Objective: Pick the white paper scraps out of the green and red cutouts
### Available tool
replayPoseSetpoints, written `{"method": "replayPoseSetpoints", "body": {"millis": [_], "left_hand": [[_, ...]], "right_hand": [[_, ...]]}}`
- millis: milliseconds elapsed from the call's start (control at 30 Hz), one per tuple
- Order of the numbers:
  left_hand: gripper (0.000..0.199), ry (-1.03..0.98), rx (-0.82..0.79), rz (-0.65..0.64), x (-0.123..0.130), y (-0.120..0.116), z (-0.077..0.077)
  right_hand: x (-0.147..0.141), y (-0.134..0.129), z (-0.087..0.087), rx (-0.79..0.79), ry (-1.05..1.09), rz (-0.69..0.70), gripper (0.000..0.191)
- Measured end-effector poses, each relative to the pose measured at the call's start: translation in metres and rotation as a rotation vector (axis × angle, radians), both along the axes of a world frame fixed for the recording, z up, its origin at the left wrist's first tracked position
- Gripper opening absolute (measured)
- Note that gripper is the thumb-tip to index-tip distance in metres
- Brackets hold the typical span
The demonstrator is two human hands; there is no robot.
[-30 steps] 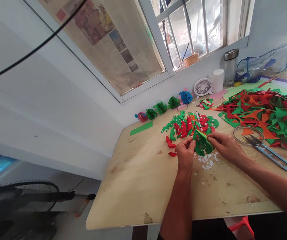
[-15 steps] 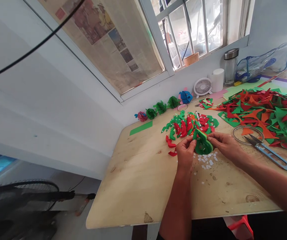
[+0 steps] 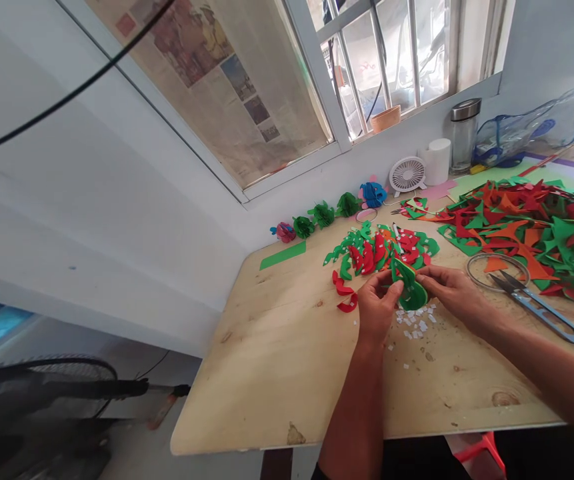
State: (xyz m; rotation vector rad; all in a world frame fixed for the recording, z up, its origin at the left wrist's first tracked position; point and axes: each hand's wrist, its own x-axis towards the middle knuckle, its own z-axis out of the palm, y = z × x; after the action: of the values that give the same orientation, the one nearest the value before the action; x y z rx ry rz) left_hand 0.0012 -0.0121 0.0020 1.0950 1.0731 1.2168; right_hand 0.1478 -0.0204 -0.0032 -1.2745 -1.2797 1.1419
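Between my two hands, just above the table, is a layered green paper shape (image 3: 413, 293) with curved lobes. My left hand (image 3: 377, 303) pinches its left edge, the thumb lying on the front. My right hand (image 3: 444, 288) grips its right edge with fingertips and thumb. Below it, small white paper bits (image 3: 419, 325) lie scattered on the wood. Behind it is a heap of red and green cut paper pieces (image 3: 367, 257), several with white squares on them. Red curved strips (image 3: 347, 303) rest left of my left hand.
Thread snips (image 3: 541, 310) and a metal ring (image 3: 471, 270) lie right of my right hand, before a large pile of paper scraps (image 3: 531, 227). Along the wall stand finished-looking paper figures (image 3: 323, 215), a small white fan (image 3: 407, 175) and a glass jar (image 3: 464, 143). A green strip (image 3: 283, 255) lies at the left.
My left hand has shifted slightly right, and its thumb now lies further over the green paper shape. The shape has turned and looks narrower and flatter. My right hand has barely moved.
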Motion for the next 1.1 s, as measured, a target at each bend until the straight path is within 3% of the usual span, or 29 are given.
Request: {"method": "replayPoseSetpoints", "body": {"millis": [367,867,1100], "left_hand": [[0.059,0.198,0.175,-0.006,0.004,-0.01,0.006],[0.043,0.034,0.109,-0.027,0.006,-0.008,0.005],[0.048,0.165,0.191,-0.024,0.004,-0.009,-0.003]], "right_hand": [[-0.001,-0.001,0.004,0.038,-0.03,-0.035,0.037],[-0.001,-0.001,0.003,0.01,0.006,-0.035,0.033],[-0.001,-0.002,0.006,-0.001,-0.024,-0.027,0.034]]}}
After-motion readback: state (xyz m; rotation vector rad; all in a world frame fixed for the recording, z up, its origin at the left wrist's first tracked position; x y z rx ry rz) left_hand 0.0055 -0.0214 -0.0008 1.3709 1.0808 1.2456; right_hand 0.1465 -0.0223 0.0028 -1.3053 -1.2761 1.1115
